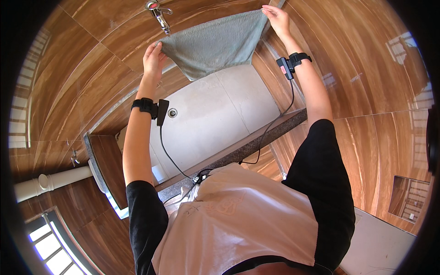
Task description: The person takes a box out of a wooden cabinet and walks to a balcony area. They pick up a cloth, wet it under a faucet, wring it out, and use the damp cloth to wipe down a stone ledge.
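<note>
A grey-green cloth hangs spread out between my two raised hands over the far side of a tiled basin. My left hand pinches its upper left corner between thumb and fingers. Higher up, my right hand grips the upper right corner. The lower edge sags in a loose curve. Just above the cloth's left end, a chrome tap sticks out from the wall. Each wrist wears a black strap with a small cabled device.
A drain sits in the basin floor. The dark stone rim runs between the basin and my body. Black cables trail from my wrists to my waist. Brown wood-patterned tiles cover the walls. A white pipe and a barred window are at left.
</note>
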A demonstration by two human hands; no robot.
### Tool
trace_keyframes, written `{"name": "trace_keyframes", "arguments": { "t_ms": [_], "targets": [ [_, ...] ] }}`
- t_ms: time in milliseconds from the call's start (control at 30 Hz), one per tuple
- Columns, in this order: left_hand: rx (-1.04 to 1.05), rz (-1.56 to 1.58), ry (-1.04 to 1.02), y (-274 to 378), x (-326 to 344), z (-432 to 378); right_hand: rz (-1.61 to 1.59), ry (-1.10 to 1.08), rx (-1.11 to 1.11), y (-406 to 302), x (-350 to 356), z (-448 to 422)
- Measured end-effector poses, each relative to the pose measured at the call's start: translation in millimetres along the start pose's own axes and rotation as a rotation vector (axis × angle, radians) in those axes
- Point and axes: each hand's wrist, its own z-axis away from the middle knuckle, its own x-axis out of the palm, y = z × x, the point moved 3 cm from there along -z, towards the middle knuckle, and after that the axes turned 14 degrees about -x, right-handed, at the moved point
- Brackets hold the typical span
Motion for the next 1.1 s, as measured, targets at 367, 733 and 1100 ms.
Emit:
{"name": "trace_keyframes", "arguments": {
  "t_ms": [367, 733, 1100],
  "targets": [
    [-0.019, -0.011, -0.013, 7, 8, 0, -0.001, -0.018, -0.060, 14, -6, -2],
    [-0.016, -0.044, 0.028, 11, 3, 2, -0.028, -0.032, -0.020, 0, -1, 1],
    [0.027, -0.092, 0.154, 20, -17, 10, -0.133, -0.129, 0.006, -1, 16, 3]
  ]
}}
